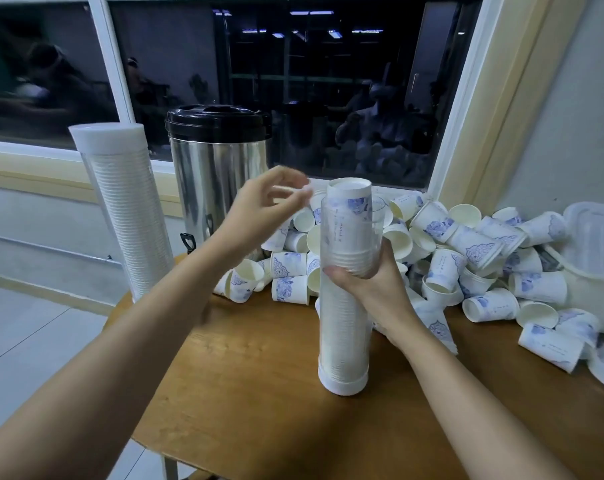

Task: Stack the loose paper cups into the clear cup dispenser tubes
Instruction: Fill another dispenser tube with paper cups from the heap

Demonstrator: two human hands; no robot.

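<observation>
Nearest, on the brown wooden table (259,393), the tall clear plastic dispenser tube (343,323) stands upright, packed with stacked cups. The right hand (369,285) has its fingers clamped round the tube's middle. Left of the tube's top the left hand (265,202) hovers, fingers apart and blurred. Behind and right of the tube lies the heap of loose white-and-blue paper cups (466,258).

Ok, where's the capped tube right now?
Head view, far left: the capped tube stands at the left edge of the table, just left of the steel urn.
</observation>
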